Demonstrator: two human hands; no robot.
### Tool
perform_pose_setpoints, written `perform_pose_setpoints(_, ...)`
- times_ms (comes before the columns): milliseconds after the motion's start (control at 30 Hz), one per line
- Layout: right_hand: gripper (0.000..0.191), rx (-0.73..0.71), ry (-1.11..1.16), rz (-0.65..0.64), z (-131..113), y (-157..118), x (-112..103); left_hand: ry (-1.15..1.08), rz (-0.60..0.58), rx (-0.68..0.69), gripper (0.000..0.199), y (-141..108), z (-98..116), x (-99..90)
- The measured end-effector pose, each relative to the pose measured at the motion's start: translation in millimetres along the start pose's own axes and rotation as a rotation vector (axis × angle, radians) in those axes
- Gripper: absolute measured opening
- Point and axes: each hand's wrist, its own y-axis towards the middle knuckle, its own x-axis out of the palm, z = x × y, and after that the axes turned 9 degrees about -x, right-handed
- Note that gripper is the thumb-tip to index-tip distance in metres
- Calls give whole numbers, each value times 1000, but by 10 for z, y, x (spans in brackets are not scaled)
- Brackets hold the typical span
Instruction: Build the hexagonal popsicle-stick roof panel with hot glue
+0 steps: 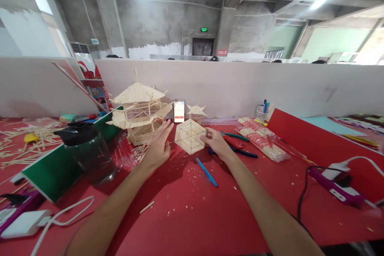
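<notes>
L hand [159,148] outstretched, gap to hex panel [190,137], R hand [216,142] gripping its rt edge

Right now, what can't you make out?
All in the head view:
Back face of the hexagonal stick panel: turned away from the camera.
Lower part of the small pavilion model: hidden by the hexagonal stick panel.
Phone text: too small, partly pixelated.
Part of the dark-blue-handled tool: covered by the right grip.
Left power strip: cut off by the left edge.
</notes>
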Motion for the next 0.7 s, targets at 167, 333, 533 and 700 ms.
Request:
perform_pose_setpoints(167,37,-24,-67,-42,112,7,-4,-568,-152,-449,51,59,-104,39)
perform_pose_setpoints(333,40,22,-20,-56,107,-29,74,-705,-213,-615,41,75,-118,76)
perform_pose_setpoints(533,34,62,35,23,46,-50,70,-739,-204,-651,35,69,-114,57)
perform_pose_setpoints(700,31,114,116,39,8,-44,45,-769,-217,-666,37,67,-97,42)
